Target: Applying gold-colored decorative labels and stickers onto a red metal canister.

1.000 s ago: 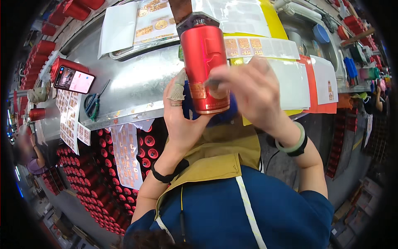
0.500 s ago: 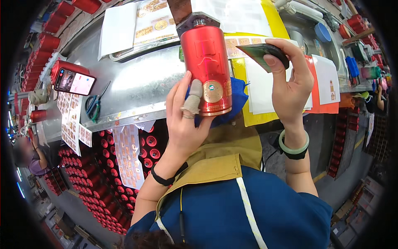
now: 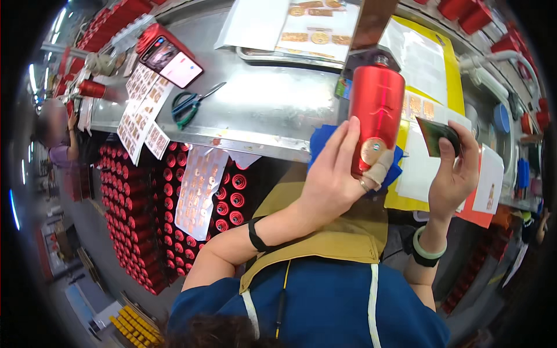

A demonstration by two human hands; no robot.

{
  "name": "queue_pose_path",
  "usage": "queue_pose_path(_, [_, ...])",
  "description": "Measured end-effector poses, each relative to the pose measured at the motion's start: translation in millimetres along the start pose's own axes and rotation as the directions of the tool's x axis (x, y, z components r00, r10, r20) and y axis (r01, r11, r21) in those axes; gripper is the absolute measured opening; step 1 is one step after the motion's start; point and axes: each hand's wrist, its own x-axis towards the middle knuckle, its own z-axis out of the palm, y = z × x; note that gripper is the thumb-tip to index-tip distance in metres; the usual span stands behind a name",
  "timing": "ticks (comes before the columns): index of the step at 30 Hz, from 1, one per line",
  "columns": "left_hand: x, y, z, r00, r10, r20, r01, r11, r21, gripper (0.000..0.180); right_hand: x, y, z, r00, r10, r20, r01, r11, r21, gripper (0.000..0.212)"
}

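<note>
A glossy red bottle (image 3: 377, 98) leans neck-up against a holder at its top, its lower end by a blue cloth (image 3: 321, 139). A round gold sticker (image 3: 371, 149) sits low on its front. My left hand (image 3: 331, 185) is closed around the bottle's lower end, with a pale wrapping on one finger lying by the sticker. To the right, my right hand (image 3: 449, 188) pinches a thin dark green scraper (image 3: 432, 137) with a rounded black edge, held apart from the bottle.
A phone (image 3: 171, 61) leans on a red bottle at left, beside sticker sheets (image 3: 142, 95) and green-handled scissors (image 3: 184, 110). Below the metal bench (image 3: 261, 93) stand rows of red bottles (image 3: 130, 203). White papers lie on a yellow sheet (image 3: 400, 200). Another person (image 3: 61, 148) is at far left.
The view has swung left, so the bench and both hands appear farther right. My left hand still holds the bottle, and my right hand keeps the scraper in its pinch.
</note>
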Motion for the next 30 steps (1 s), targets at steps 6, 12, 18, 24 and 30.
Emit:
queue_pose_path(6, [2,6,4,1.000,-0.003,-0.005,0.004,0.992,0.129,0.048,-4,1,3,0.999,0.043,0.019,-0.044,0.998,0.048,0.021])
queue_pose_path(12, [4,5,4,1.000,-0.007,0.028,0.002,0.980,0.201,0.062,-3,0,8,0.999,0.035,-0.003,-0.034,0.996,0.088,0.023])
queue_pose_path(18, [8,9,3,0.997,0.006,0.081,-0.030,0.955,0.296,0.067,-6,2,11,0.997,0.074,0.025,-0.076,0.993,0.088,0.023])
queue_pose_path(24, [-3,-10,2,0.997,0.023,-0.070,-0.024,1.000,-0.014,0.050,-8,1,9,0.997,0.078,0.015,-0.079,0.992,0.094,0.024])
queue_pose_path(30, [-11,-16,3,0.993,-0.044,-0.106,0.021,0.978,-0.207,0.066,-10,1,8,0.996,0.087,0.032,-0.090,0.991,0.100,0.024])
